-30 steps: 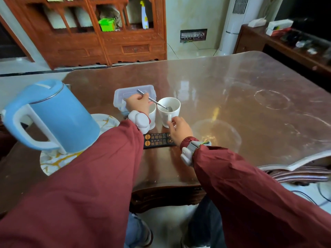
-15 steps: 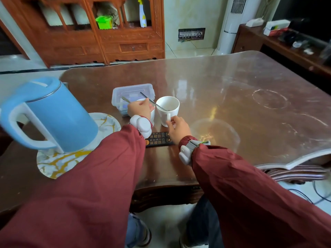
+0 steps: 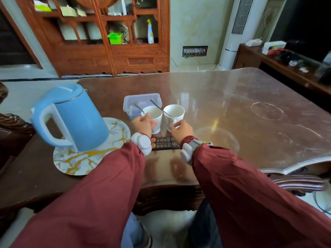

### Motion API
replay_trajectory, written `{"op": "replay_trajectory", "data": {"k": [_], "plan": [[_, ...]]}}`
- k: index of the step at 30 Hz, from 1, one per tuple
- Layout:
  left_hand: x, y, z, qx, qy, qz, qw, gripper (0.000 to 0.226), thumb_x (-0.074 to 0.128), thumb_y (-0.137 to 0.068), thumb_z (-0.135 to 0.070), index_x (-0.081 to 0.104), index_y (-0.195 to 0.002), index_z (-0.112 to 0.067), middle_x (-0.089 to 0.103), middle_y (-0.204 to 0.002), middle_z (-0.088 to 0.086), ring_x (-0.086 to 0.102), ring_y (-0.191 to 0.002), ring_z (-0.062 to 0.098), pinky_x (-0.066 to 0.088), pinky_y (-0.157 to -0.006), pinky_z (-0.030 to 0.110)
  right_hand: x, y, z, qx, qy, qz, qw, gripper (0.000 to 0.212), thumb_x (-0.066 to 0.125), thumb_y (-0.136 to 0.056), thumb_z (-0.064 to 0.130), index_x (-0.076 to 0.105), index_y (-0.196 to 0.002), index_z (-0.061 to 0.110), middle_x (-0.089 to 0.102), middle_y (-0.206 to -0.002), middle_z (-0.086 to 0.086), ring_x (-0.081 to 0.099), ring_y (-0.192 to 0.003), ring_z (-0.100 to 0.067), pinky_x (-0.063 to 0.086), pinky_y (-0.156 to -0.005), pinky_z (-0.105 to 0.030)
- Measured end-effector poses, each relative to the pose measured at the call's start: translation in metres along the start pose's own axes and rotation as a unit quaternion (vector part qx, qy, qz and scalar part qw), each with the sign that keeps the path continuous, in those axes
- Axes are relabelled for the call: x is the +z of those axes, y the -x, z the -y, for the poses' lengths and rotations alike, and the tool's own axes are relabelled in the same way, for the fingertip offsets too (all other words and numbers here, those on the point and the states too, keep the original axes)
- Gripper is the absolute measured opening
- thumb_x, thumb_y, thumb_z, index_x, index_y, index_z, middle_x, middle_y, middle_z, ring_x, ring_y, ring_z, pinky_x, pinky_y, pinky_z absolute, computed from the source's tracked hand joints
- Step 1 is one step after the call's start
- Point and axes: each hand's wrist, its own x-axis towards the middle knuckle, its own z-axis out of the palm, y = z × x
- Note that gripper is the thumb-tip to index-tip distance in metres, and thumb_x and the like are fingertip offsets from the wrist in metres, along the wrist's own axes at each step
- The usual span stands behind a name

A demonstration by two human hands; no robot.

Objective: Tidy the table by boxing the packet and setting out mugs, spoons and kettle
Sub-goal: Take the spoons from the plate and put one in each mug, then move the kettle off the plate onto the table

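Observation:
Two white mugs stand side by side on the brown table (image 3: 232, 111). My left hand (image 3: 142, 123) grips the left mug (image 3: 155, 116), which has a metal spoon (image 3: 138, 107) leaning in it. My right hand (image 3: 181, 130) holds the handle of the right mug (image 3: 174, 114), and a second spoon (image 3: 159, 107) leans out of that one. Just behind the mugs sits a clear plastic box (image 3: 142, 99) with its lid on. A black packet (image 3: 165, 143) with gold print lies flat between my wrists. The blue kettle (image 3: 71, 117) stands to the left on a marbled round mat (image 3: 86, 158).
A carved wooden cabinet (image 3: 100, 42) stands beyond the table's far edge. A dark sideboard (image 3: 279, 63) with boxes runs along the right. A white tower air conditioner (image 3: 236, 31) stands in the corner. Ring marks show on the table's right half.
My left hand has let the spoon go into the right mug and dropped onto the left mug. My head has lifted, showing more of the cabinet.

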Motion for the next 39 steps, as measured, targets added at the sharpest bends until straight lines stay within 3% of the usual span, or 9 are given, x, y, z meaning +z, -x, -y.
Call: {"op": "replay_trajectory", "data": {"k": [5, 11, 15, 18, 25, 29, 33, 37, 39], "plan": [[-0.022, 0.013, -0.016, 0.009, 0.026, -0.013, 1.000, 0.016, 0.056, -0.091, -0.007, 0.062, -0.082, 0.005, 0.063, -0.067, 0.015, 0.063, -0.046, 0.014, 0.059, -0.054, 0.023, 0.003, 0.019, 0.026, -0.056, 0.050, 0.012, 0.997, 0.047, 0.052, -0.088, 0.027, 0.037, -0.046, 0.015, 0.043, -0.048, 0.002, 0.043, -0.057, -0.024, 0.032, -0.061, -0.026], [-0.056, 0.018, -0.024, 0.022, 0.012, -0.008, 1.000, 0.017, 0.056, -0.093, -0.008, 0.064, -0.093, 0.008, 0.064, -0.080, 0.020, 0.062, -0.061, 0.028, 0.056, -0.048, 0.017, 0.014, 0.041, 0.055, -0.107, 0.063, 0.023, 0.992, 0.050, 0.048, -0.091, 0.027, 0.035, -0.045, 0.016, 0.039, -0.046, 0.002, 0.043, -0.061, -0.025, 0.029, -0.059, -0.026], [-0.081, 0.015, -0.028, 0.037, -0.016, -0.019, 0.999, 0.018, 0.057, -0.092, -0.012, 0.060, -0.084, 0.003, 0.061, -0.064, 0.014, 0.063, -0.043, 0.011, 0.055, -0.049, 0.020, 0.026, 0.055, 0.067, -0.122, 0.073, 0.023, 0.990, 0.048, 0.048, -0.090, 0.028, 0.035, -0.046, 0.014, 0.037, -0.045, 0.003, 0.042, -0.059, -0.022, 0.022, -0.046, -0.026], [-0.109, 0.008, -0.035, 0.079, -0.063, -0.074, 0.992, 0.024, 0.057, -0.090, -0.017, 0.063, -0.075, 0.000, 0.065, -0.062, 0.013, 0.068, -0.055, 0.020, 0.057, -0.065, 0.031, 0.039, 0.063, 0.082, -0.145, 0.061, 0.038, 0.987, 0.048, 0.049, -0.091, 0.028, 0.035, -0.046, 0.014, 0.039, -0.047, 0.000, 0.043, -0.060, -0.023, 0.030, -0.056, -0.026], [-0.185, -0.021, -0.063, 0.263, -0.245, -0.266, 0.894, 0.020, 0.054, -0.086, -0.020, 0.062, -0.083, -0.001, 0.066, -0.092, 0.021, 0.059, -0.096, 0.037, 0.037, -0.085, 0.038, 0.071, 0.078, 0.116, -0.182, 0.017, 0.060, 0.981, 0.046, 0.049, -0.090, 0.030, 0.040, -0.048, 0.013, 0.053, -0.055, -0.013, 0.053, -0.058, -0.027, 0.045, -0.059, -0.034], [-0.229, -0.044, -0.076, 0.259, -0.280, -0.360, 0.852, 0.031, 0.059, -0.079, -0.025, 0.058, -0.103, -0.005, 0.056, -0.114, 0.020, 0.048, -0.114, 0.037, 0.031, -0.093, 0.040, 0.083, 0.080, 0.132, -0.184, -0.015, 0.073, 0.980, 0.044, 0.051, -0.089, 0.031, 0.041, -0.049, 0.016, 0.068, -0.073, -0.023, 0.064, -0.069, -0.038, 0.054, -0.067, -0.042], [-0.253, -0.065, -0.087, 0.198, -0.172, -0.320, 0.910, 0.045, 0.062, -0.084, -0.029, 0.053, -0.114, 0.004, 0.055, -0.121, 0.024, 0.050, -0.116, 0.035, 0.033, -0.098, 0.036, 0.093, 0.084, 0.139, -0.192, -0.026, 0.082, 0.978, 0.045, 0.050, -0.090, 0.030, 0.054, -0.063, -0.005, 0.064, -0.073, -0.030, 0.062, -0.062, -0.039, 0.055, -0.068, -0.048], [-0.257, -0.078, -0.095, 0.088, -0.164, -0.192, 0.964, 0.039, 0.048, -0.094, -0.037, 0.054, -0.081, -0.002, 0.045, -0.083, 0.024, 0.043, -0.078, 0.027, 0.028, -0.062, 0.029, 0.095, 0.084, 0.140, -0.197, -0.025, 0.084, 0.977, 0.047, 0.049, -0.090, 0.030, 0.057, -0.069, -0.011, 0.059, -0.064, -0.025, 0.055, -0.058, -0.032, 0.054, -0.067, -0.048], [-0.255, -0.075, -0.091, 0.085, -0.154, -0.180, 0.968, 0.038, 0.046, -0.096, -0.037, 0.056, -0.088, -0.001, 0.048, -0.084, 0.021, 0.044, -0.078, 0.025, 0.029, -0.063, 0.028, 0.096, 0.084, 0.140, -0.191, -0.028, 0.084, 0.978, 0.046, 0.049, -0.090, 0.030, 0.057, -0.069, -0.010, 0.066, -0.077, -0.030, 0.060, -0.060, -0.037, 0.055, -0.067, -0.049]]}}
